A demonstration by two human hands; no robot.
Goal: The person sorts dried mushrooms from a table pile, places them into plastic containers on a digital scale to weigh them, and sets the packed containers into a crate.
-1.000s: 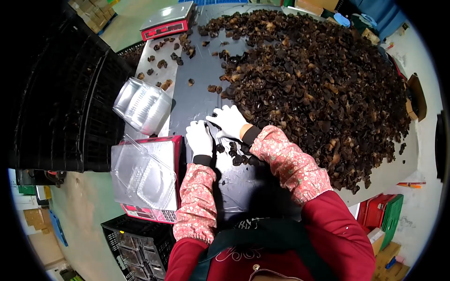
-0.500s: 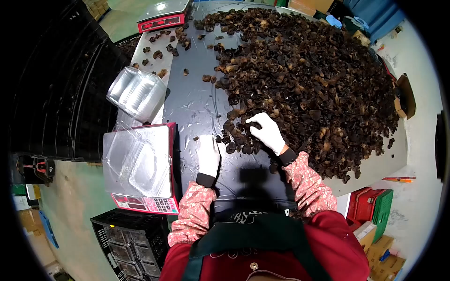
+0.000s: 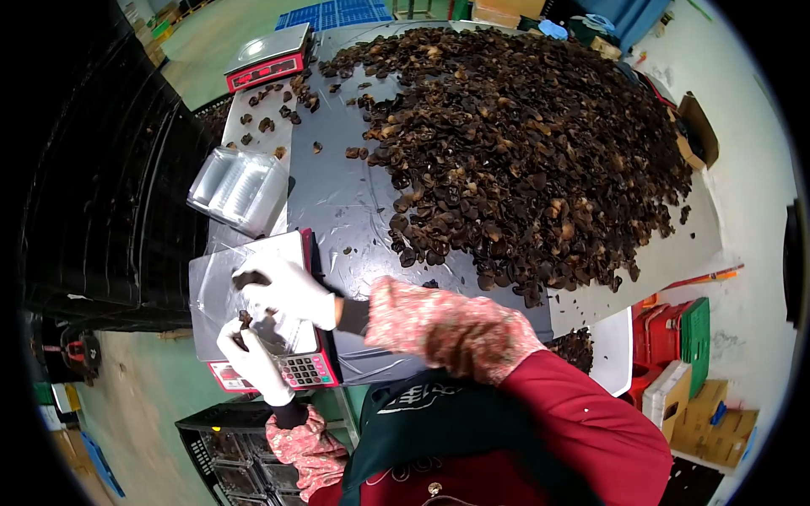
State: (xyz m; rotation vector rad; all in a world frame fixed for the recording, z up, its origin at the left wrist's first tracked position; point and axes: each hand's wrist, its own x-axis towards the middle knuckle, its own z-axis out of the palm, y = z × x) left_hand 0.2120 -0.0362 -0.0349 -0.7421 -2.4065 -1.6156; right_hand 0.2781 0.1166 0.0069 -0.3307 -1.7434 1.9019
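Over the red and silver scale [image 3: 309,361], both gloved hands are at the clear plastic container [image 3: 211,282] lying on its plate. My right hand [image 3: 291,291] is closed round some dark fungus pieces [image 3: 250,278] above the container. Lower down, my left hand [image 3: 253,358] is closed on a dark piece [image 3: 245,320] at the container's near side. Part of the container is hidden by the hands. A large pile of dark brown fungus [image 3: 523,160] covers the right side of the table [image 3: 337,202].
A stack of clear containers [image 3: 239,190] stands beyond the scale. A second scale [image 3: 270,57] is at the far left. Black crates [image 3: 110,202] rise on the left. A white tub [image 3: 613,354] and a green crate [image 3: 695,346] are at the lower right.
Both hands have moved left from the table and the pile's edge to the container on the scale. The right hand has carried dark pieces there, and the left hand now holds one.
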